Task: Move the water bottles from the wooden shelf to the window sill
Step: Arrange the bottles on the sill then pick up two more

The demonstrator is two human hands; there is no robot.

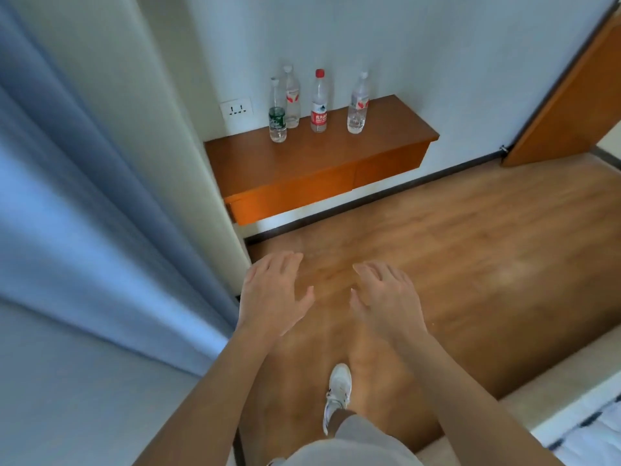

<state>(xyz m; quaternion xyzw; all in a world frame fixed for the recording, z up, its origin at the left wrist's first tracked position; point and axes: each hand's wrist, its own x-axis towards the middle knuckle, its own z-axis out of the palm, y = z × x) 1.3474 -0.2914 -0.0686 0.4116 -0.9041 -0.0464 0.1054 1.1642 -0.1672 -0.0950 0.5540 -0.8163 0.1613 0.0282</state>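
Four clear plastic water bottles stood upright on the wooden shelf [302, 163] against the wall: a green-labelled bottle [277, 112], a bottle behind it [291, 95], touching or nearly so, a red-capped bottle [319, 102] and a fourth [358, 104] apart to the right. Left hand [272, 294] and right hand [386, 297] hung well short of the shelf, fingers spread, empty. The bottles looked partly filled, so probably light; thin walls would likely dent and slip, favouring a hold around the labelled mid-body.
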